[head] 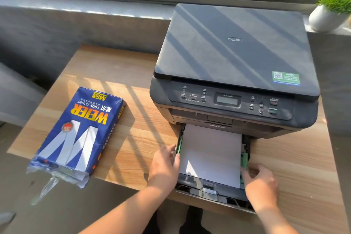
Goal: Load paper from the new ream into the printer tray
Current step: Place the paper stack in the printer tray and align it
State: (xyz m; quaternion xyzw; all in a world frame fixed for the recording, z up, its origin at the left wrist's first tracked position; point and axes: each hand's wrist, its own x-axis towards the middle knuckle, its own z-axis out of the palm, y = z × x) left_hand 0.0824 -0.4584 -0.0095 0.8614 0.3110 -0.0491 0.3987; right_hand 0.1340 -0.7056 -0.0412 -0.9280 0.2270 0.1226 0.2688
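The left hand point(164, 163) rests flat against the left side of the pulled-out printer tray point(209, 192), its grip loose, fingers spread and closed on nothing. The right hand point(261, 182) sits at the tray's right side, with its fingers stretched out and touching a green plastic guide point(244, 159); it is not squeezing anything either.

Between the two hands lies a flat stack of white paper point(210, 155). It is smooth, shaped like a rectangle, and fills the dark plastic tray. The tray sticks out from the bottom of a black printer point(237, 59), which has a flat matte lid, small buttons and a little grey screen on its front.

The printer stands on a wooden counter point(133, 135) with light brown grain lines. Well to the left lies the new ream point(81, 135), a shiny blue wrapper with yellow letters, torn open and crinkly at its near end. A round white pot with a fuzzy green plant point(330, 9) sits on the window ledge.
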